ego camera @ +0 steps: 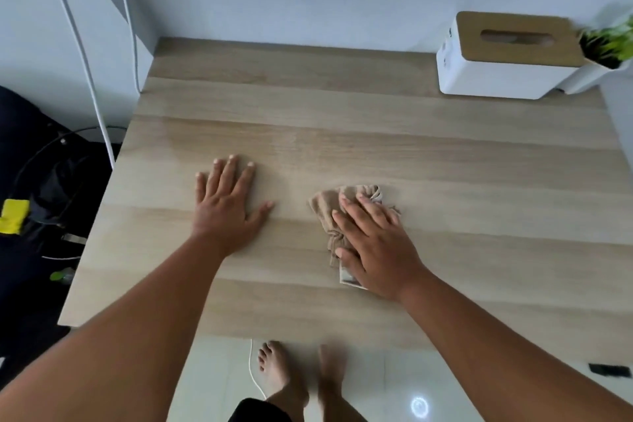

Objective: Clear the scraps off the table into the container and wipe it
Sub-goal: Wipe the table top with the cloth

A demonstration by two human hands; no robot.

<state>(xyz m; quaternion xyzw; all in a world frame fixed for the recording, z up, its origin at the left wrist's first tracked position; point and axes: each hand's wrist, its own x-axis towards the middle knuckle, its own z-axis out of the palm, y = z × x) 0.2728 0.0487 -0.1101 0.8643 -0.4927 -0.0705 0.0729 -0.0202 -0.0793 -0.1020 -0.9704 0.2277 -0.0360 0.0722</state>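
Beige crumpled cloth (329, 212) lies mid-right on the pale wood-grain table (445, 161), pressed flat under the right hand (376, 243), fingers extended, evidently for wiping. Left hand (226, 205) rests spread, empty, likely bracing.

I see my left hand (227, 207) flat on the table (445, 161), left of middle. My right hand (375, 243) lies on the cloth (325, 205), beside it. A box (507, 58) sits upper right.
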